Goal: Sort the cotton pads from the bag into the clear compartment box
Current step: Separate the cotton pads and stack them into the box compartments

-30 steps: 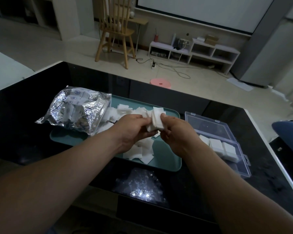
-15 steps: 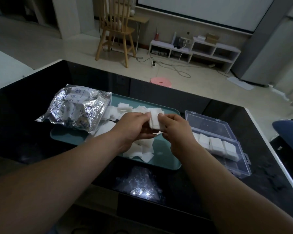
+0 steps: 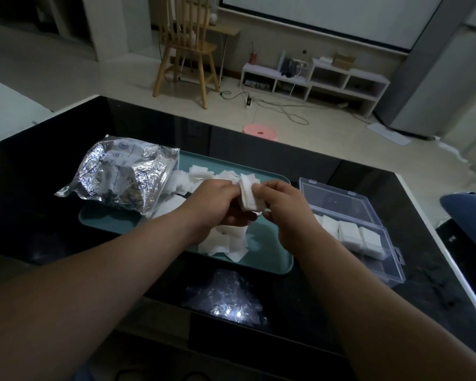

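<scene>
Pinching upright cotton pad stack (image 3: 249, 195) between my left hand (image 3: 217, 206) and right hand (image 3: 285, 209), both clamped on it; clear compartment box (image 3: 391, 266) lies rightward, nearer right hand.

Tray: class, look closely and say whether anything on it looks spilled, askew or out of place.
Yes. Loose pads lie scattered at odd angles across the tray, overlapping in a heap beside the bag, which lies on its left end. By contrast, those in the box sit in neat stacks.
</scene>
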`<state>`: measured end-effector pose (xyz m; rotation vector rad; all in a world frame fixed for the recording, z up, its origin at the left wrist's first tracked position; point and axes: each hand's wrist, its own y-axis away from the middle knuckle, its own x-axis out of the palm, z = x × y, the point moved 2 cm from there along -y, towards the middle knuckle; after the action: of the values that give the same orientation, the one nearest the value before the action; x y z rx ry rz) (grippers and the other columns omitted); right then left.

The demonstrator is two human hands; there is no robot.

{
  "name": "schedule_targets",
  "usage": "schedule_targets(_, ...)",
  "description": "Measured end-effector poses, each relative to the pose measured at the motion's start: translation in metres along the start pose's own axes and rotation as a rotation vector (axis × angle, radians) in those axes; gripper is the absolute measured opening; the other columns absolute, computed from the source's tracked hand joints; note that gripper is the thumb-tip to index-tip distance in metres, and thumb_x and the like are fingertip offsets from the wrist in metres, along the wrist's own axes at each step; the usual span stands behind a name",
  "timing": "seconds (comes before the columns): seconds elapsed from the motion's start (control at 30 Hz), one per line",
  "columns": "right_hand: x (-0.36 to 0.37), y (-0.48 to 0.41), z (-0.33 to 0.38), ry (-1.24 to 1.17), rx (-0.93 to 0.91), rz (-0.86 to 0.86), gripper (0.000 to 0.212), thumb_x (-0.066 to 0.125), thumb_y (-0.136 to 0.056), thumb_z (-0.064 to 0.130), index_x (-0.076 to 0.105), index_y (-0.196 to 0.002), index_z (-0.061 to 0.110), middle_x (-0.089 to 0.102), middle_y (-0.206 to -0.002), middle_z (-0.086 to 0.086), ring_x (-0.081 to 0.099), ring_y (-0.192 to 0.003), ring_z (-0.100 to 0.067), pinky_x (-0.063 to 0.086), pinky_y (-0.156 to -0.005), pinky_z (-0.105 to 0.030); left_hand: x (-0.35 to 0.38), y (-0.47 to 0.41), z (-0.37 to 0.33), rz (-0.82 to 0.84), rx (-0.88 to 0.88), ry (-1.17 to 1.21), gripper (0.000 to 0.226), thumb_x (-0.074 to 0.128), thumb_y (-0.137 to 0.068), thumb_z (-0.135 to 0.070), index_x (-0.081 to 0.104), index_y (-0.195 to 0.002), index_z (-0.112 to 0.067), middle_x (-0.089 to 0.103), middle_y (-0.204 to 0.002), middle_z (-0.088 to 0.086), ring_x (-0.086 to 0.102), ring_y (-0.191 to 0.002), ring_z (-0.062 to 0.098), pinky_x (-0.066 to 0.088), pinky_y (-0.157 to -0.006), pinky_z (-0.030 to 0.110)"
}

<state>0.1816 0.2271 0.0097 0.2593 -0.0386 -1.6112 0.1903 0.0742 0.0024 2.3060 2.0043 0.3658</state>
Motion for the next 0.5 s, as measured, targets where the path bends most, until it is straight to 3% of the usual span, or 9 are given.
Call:
schedule_targets(0.07, 0.003, 0.001, 0.000, 0.038, -0.044, -0.027, 0.016, 0.069, -0.097, 0.022, 0.071, -0.103, 0.007, 0.073, -0.108, -0.017, 0.066, -0.092, -0.024, 0.057, -0.091, -0.047, 0.001, -0.001, 0.001, 0.007, -0.021, 0.038, 0.028, 0.050, -0.102, -0.014, 0.072, -0.110, 0.000, 0.077, -0.100, 0.021, 0.076, -0.092, 0.039, 0.062, -0.080, 0.043)
schedule_targets(0.13, 0.004, 0.003, 0.003, 0.174, -0.143, -0.096, 0.010, 0.069, -0.097, 0.022, 0.069, -0.098, 0.012, 0.073, -0.097, -0.009, 0.065, -0.086, -0.018, 0.056, -0.082, -0.040, 0.002, 0.000, 0.002, -0.010, -0.052, 0.097, 0.033, 0.044, -0.101, -0.016, 0.072, -0.111, -0.001, 0.077, -0.101, 0.020, 0.075, -0.093, 0.036, 0.061, -0.088, 0.049)
schedule_targets(0.23, 0.008, 0.010, 0.008, 0.384, -0.307, -0.206, 0.008, 0.069, -0.096, 0.026, 0.064, -0.093, 0.021, 0.068, -0.088, 0.006, 0.065, -0.083, -0.012, 0.058, -0.077, -0.035, 0.010, 0.004, -0.001, 0.008, -0.036, 0.135, 0.032, 0.047, -0.104, -0.033, 0.065, -0.120, -0.010, 0.073, -0.109, 0.020, 0.072, -0.092, 0.025, 0.060, -0.092, 0.051)
schedule_targets(0.33, 0.017, 0.020, 0.013, 0.454, -0.405, -0.133, 0.013, 0.071, -0.093, 0.034, 0.062, -0.095, 0.024, 0.068, -0.087, 0.009, 0.066, -0.083, -0.008, 0.059, -0.077, -0.035, 0.018, 0.007, -0.005, 0.106, -0.036, 0.249, 0.025, 0.053, -0.104, -0.041, 0.063, -0.117, -0.021, 0.074, -0.104, 0.007, 0.073, -0.088, 0.017, 0.063, -0.074, 0.039)
schedule_targets(0.43, 0.016, 0.025, 0.016, 0.499, -0.472, 0.019, 0.028, 0.075, -0.089, 0.044, 0.061, -0.107, 0.028, 0.067, -0.106, 0.016, 0.061, -0.103, 0.000, 0.048, -0.083, -0.020, 0.008, 0.002, -0.007, 0.051, -0.149, 0.378, 0.023, 0.060, -0.100, -0.041, 0.071, -0.098, -0.021, 0.065, -0.086, 0.001, 0.063, -0.073, 0.010, 0.059, -0.064, 0.028)
schedule_targets(0.5, 0.010, 0.029, 0.017, 0.519, -0.483, 0.103, 0.042, 0.080, -0.083, 0.050, 0.057, -0.113, 0.032, 0.062, -0.122, 0.020, 0.055, -0.117, 0.002, 0.039, -0.087, -0.012, -0.003, -0.001, -0.006, 0.048, -0.231, 0.459, 0.029, 0.064, -0.097, -0.042, 0.070, -0.109, -0.016, 0.060, -0.085, 0.004, 0.060, -0.068, 0.012, 0.058, -0.060, 0.027)
